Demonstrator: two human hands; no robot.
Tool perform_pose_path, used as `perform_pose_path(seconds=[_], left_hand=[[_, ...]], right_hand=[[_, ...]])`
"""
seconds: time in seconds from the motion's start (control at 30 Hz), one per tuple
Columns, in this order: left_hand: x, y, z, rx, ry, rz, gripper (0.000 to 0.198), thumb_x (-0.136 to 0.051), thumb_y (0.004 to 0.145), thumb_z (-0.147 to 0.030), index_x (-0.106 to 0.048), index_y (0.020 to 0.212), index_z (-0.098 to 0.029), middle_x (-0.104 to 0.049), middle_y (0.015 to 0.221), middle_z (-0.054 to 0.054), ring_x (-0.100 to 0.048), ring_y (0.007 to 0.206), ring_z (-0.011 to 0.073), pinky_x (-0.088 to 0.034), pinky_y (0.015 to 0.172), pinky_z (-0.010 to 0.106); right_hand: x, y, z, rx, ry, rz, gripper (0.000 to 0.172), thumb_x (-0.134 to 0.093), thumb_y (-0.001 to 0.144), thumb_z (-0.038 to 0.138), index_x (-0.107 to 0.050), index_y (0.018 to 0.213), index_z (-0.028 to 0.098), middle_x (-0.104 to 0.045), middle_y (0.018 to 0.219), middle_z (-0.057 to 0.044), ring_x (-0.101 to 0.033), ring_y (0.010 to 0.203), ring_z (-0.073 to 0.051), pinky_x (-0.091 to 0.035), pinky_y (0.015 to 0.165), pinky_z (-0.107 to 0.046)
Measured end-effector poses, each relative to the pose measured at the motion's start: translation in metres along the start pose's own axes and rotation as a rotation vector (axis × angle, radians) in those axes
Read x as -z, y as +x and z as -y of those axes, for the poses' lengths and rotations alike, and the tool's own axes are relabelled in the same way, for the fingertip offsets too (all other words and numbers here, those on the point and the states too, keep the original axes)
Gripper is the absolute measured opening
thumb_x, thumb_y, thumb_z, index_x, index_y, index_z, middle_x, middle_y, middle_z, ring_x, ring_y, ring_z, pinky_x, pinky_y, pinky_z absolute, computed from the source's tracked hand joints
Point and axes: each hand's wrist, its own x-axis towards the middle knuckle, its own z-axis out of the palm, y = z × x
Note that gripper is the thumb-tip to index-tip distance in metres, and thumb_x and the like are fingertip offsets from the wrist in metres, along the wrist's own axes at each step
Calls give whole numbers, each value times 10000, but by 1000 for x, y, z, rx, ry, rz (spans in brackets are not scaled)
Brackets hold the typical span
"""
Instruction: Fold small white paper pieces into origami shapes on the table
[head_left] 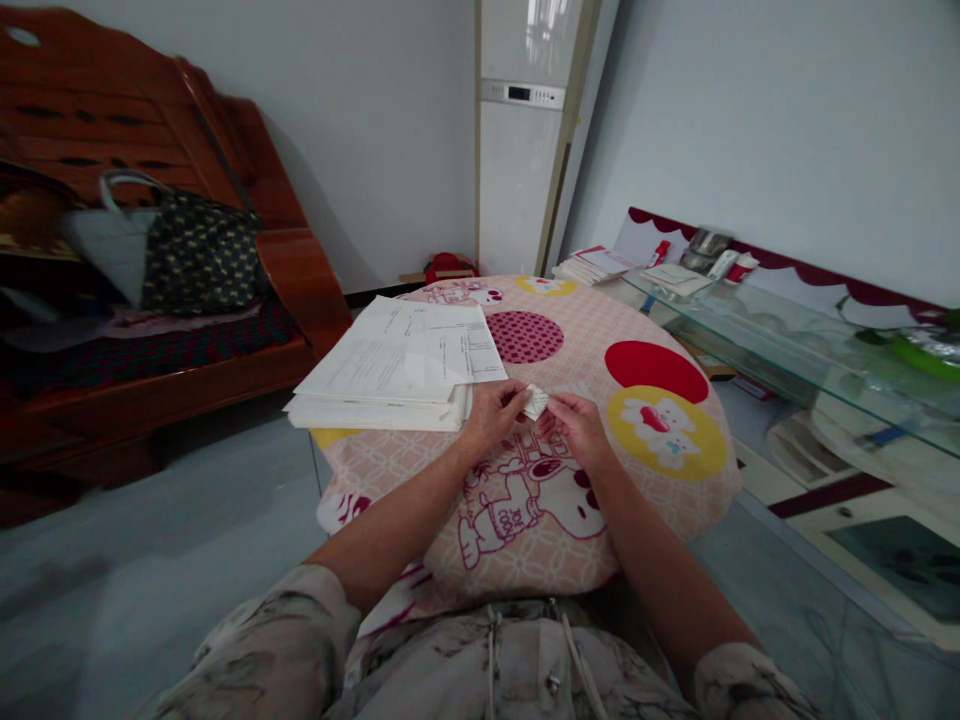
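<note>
Between my two hands is a small folded piece of white paper [535, 402] with faint printing on it. My left hand [495, 412] pinches its left edge between thumb and fingers. On the other side, my right hand [576, 424] grips the right edge, with its fingers curled under. Both hands are just above the round table's patterned cloth [517, 560]. Left of my left hand lies a stack of white paper sheets [390, 360], printed on the upper ones, their edges uneven.
A wooden bench [292, 290] with a dark patterned bag [199, 250] stands at the left. Behind the table is a tall white cabinet-like unit [517, 180]. Along the right runs a glass shelf [780, 340] bearing papers and small items.
</note>
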Motion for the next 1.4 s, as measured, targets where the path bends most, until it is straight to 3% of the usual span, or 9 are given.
perform_pose_path(seconds=[0.27,0.47,0.73,1.07,1.4], left_hand=[[1,2,3,72,-103,90,318,-655,819,-434,-665,742,-126,-616,646,11,-568,558,115,-453,532,217],[-1,2,6,208,-161,161,303,-695,758,-424,-602,682,-145,-580,587,-22,-522,482,90,-420,483,204],[-1,3,7,283,-244,108,301,-705,746,-408,-591,682,-136,-608,569,-9,-538,459,79,-433,472,192],[-2,5,1,443,-352,111,221,-726,677,-307,-620,639,-116,-619,561,14,-563,472,92,-479,464,192],[-2,7,2,564,-445,70,106,-665,654,-208,-617,618,-120,-604,529,7,-539,428,94,-438,426,195]], right_hand=[[3,2,0,14,86,-10,315,-790,691,464,-681,743,173,-678,573,-11,-627,452,-149,-515,406,-239],[1,2,1,-5,70,-40,352,-798,675,498,-660,698,175,-656,539,-4,-600,424,-139,-492,380,-228],[0,-1,1,-40,-28,10,297,-794,663,441,-686,725,172,-699,593,-17,-607,431,-132,-512,428,-237],[-4,-1,3,-33,-99,-64,200,-738,632,354,-659,673,175,-661,502,-6,-581,375,-136,-477,380,-221],[-3,-1,2,-44,-117,-15,210,-735,639,376,-648,649,184,-656,504,4,-567,365,-129,-474,364,-221]])
